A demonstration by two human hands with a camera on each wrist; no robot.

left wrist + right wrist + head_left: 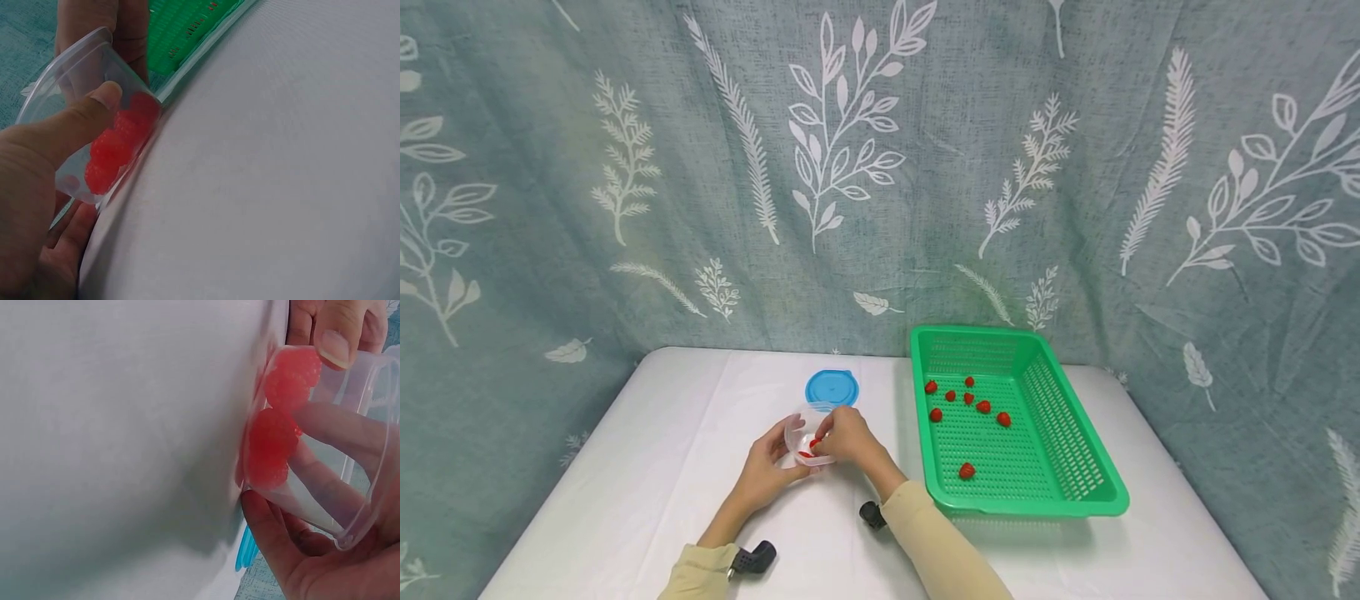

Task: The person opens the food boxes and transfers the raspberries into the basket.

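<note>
Right sleeve (pixel 943 542) nearest | left hand (pixel 763 477) curled round cup (pixel 797 440) | right hand (pixel 847 435) inside, berries (pixel 274 447) just below fingertips (pixel 310 421), can't tell if pinching

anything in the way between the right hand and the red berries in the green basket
Yes: the left wall of the green basket stands between the right hand and those red berries. The hand also reaches into the clear container, so it probably must clear both rims. From above, the basket looks open.

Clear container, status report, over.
Hands: left hand gripping clear container; right hand dipped inside, grip unclear. Container: red berries inside. In the way: right hand, over part of opening, nothing else seen.
</note>
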